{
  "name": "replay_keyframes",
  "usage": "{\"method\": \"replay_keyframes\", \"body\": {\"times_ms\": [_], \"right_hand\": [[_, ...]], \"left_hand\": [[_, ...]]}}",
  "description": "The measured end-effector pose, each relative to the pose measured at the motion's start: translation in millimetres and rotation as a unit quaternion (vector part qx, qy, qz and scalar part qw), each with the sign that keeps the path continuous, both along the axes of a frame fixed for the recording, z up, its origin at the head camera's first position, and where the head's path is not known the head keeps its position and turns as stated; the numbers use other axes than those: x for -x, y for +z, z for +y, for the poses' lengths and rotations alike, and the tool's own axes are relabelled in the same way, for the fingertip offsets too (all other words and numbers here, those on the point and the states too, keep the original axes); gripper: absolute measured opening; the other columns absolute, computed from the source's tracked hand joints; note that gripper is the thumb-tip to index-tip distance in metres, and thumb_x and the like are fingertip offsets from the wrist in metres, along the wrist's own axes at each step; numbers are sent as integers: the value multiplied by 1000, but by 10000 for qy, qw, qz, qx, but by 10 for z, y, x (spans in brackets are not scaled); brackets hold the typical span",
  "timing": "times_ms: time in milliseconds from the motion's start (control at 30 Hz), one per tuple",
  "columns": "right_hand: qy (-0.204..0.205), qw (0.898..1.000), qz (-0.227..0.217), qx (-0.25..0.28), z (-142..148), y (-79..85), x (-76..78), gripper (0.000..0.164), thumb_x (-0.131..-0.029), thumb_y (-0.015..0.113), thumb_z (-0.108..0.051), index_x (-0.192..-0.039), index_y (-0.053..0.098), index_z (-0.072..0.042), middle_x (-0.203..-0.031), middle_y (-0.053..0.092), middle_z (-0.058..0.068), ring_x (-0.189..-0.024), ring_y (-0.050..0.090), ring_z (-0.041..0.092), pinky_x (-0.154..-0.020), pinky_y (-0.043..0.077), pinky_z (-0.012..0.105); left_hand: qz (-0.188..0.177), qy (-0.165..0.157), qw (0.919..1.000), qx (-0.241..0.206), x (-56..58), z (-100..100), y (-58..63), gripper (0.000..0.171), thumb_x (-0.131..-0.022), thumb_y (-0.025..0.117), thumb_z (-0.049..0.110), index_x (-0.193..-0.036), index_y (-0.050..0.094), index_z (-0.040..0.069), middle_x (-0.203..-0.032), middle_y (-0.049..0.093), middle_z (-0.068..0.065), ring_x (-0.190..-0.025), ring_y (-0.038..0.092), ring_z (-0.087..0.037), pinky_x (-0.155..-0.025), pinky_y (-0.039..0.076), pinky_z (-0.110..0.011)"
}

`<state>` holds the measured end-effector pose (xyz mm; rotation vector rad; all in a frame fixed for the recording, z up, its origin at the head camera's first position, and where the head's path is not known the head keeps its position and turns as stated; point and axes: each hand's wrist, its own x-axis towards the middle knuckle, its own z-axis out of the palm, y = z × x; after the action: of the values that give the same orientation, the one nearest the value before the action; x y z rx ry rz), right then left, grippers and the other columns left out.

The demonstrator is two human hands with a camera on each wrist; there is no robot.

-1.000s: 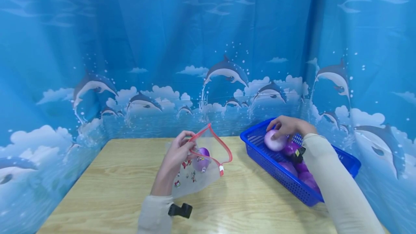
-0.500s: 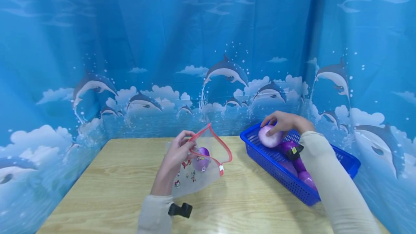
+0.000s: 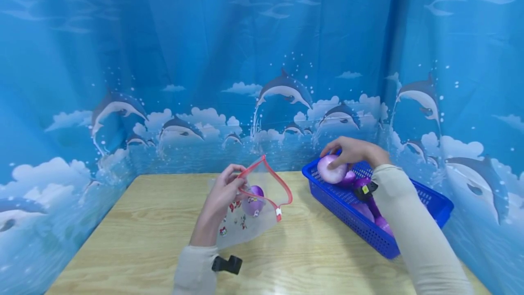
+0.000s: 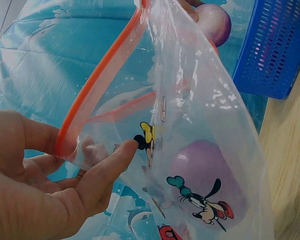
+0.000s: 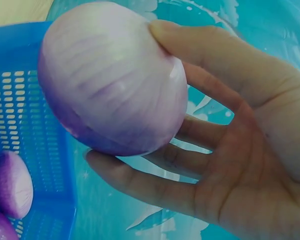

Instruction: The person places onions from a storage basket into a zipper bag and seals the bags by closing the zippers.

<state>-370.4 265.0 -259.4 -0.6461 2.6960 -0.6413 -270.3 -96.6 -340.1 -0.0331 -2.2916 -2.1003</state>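
Observation:
My left hand (image 3: 226, 189) pinches the edge of a clear zip bag (image 3: 245, 226) with a red zip strip and cartoon prints, its mouth spread wide. Inside the bag lies a purple onion (image 4: 205, 175), seen through the plastic. My right hand (image 3: 352, 151) holds a pale purple-and-white onion (image 5: 112, 80) between thumb and fingers, over the far left end of a blue basket (image 3: 348, 215). Several more purple onions (image 3: 362, 211) lie in that basket, partly hidden by the right forearm.
The bag and the basket stand on a wood-grain table (image 3: 135, 236). A blue dolphin-print curtain (image 3: 229, 104) hangs behind the table and along its sides. A white slider (image 3: 279, 212) sits at the near end of the bag's zip.
My right hand has moved left and slightly up with the onion, toward the basket's far left end. The left hand and the bag have stayed in place.

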Motion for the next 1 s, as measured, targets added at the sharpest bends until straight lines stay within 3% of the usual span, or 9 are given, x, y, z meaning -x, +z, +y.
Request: {"method": "replay_keyframes", "body": {"times_ms": [400,667,1000], "right_hand": [[283,9987,425,-45,-238,76,-107,42,-93,78,-23,-132,69,-11,-135,62,19,-107,62,27,-72,63,34],[503,9940,956,-179,-414,98,-197,41,-92,78,-28,-130,71,-13,-132,68,13,-112,62,28,-88,60,39],[597,9924,1079,-33,-606,53,-273,40,-90,80,-27,-128,72,-18,-130,70,9,-110,63,27,-88,60,38]], "left_hand": [[-63,28,10000,19,-15,-2,8,19,-105,49,4,-119,59,12,-107,63,-17,-96,60,-23,-75,62,-29],[-56,23,10000,9,-23,0,25,19,-105,49,4,-119,59,11,-106,63,-15,-97,61,-23,-80,63,-34],[-4,-23,10000,35,-24,-15,26,19,-105,48,3,-119,59,10,-103,63,-12,-93,61,-22,-77,62,-31]]}}
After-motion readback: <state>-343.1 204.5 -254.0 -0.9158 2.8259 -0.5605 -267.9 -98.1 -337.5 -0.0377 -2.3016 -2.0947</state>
